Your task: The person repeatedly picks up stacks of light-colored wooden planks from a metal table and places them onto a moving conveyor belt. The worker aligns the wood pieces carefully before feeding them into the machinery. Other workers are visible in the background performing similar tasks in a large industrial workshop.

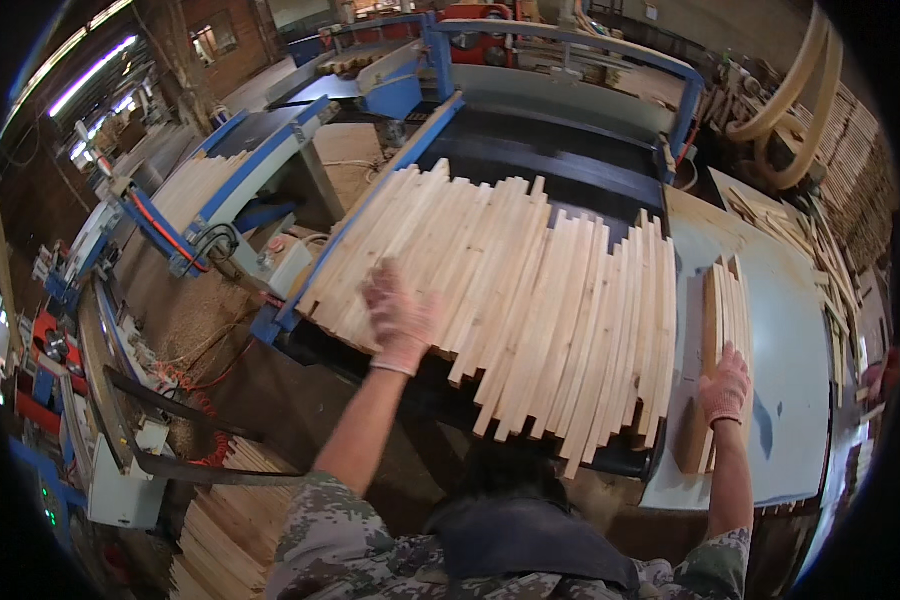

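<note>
My left hand (400, 318), in a pale glove, hovers over or touches the near left part of a wide layer of wooden strips (510, 270). Its fingers are spread and slightly blurred, and nothing is in them. The strips lie side by side on a black conveyor belt (550, 140), their ends uneven. My right hand (726, 386), gloved too, rests on a small bundle of wooden strips (727, 305) on the pale grey side table (785, 400). Its fingers lie stretched along the wood, and whether the thumb presses its side is unclear.
A blue frame (570, 35) spans the far end of the belt. To the left, a second conveyor (260, 135) carries more strips. Loose offcuts (790, 230) lie beyond the side table. More strips (230, 510) are stacked at lower left beside a dark metal bar (210, 470).
</note>
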A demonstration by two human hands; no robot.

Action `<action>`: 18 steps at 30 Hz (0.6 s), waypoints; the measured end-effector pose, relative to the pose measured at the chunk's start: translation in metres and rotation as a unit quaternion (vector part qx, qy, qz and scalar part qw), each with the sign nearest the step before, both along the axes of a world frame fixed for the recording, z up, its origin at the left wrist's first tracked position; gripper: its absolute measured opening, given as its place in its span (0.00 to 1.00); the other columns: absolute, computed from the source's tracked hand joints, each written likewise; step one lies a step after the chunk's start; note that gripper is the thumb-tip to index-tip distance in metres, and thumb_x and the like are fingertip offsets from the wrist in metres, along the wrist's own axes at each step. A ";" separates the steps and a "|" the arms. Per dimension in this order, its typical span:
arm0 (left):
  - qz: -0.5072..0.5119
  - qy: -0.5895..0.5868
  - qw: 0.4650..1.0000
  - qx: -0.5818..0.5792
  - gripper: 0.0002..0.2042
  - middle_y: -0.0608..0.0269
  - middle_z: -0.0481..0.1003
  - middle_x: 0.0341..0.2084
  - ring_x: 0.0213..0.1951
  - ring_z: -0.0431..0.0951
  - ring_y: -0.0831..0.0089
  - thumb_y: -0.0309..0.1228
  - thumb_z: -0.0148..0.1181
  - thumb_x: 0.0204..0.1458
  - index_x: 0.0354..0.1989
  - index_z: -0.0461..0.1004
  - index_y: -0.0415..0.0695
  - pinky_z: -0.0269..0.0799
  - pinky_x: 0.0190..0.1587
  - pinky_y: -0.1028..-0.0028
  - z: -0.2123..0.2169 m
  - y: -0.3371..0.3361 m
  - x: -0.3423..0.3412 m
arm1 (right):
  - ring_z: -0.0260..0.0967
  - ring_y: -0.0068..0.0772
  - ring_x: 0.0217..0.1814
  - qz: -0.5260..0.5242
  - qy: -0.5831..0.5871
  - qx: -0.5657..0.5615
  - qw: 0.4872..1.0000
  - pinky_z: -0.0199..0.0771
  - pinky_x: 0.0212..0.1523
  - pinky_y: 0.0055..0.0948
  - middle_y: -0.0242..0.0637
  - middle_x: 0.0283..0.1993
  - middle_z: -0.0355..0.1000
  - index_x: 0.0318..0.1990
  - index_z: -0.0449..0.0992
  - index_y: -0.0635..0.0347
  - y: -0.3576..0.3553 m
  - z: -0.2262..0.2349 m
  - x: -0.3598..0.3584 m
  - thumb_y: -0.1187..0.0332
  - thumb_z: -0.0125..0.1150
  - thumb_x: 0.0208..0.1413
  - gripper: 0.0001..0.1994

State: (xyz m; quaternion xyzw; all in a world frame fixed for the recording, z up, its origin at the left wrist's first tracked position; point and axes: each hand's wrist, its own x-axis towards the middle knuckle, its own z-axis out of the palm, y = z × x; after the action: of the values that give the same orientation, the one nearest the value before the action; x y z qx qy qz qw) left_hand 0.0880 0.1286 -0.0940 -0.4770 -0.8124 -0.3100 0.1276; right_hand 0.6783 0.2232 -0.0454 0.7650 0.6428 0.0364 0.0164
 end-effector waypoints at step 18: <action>0.212 0.019 0.930 -0.300 0.43 0.52 0.63 0.73 0.76 0.58 0.59 0.51 0.66 0.55 0.76 0.58 0.42 0.43 0.79 0.56 0.122 -0.081 -0.206 | 0.48 0.55 0.86 -0.133 0.008 -0.005 0.991 0.52 0.80 0.52 0.53 0.84 0.51 0.80 0.55 0.55 0.013 -0.012 -0.008 0.62 0.66 0.58 0.43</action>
State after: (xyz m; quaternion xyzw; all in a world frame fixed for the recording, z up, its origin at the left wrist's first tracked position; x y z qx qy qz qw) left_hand -0.1175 0.0476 0.0277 -0.3151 -0.9473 -0.0089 0.0566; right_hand 0.6706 0.2363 -0.0572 0.8440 0.5354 0.0244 0.0201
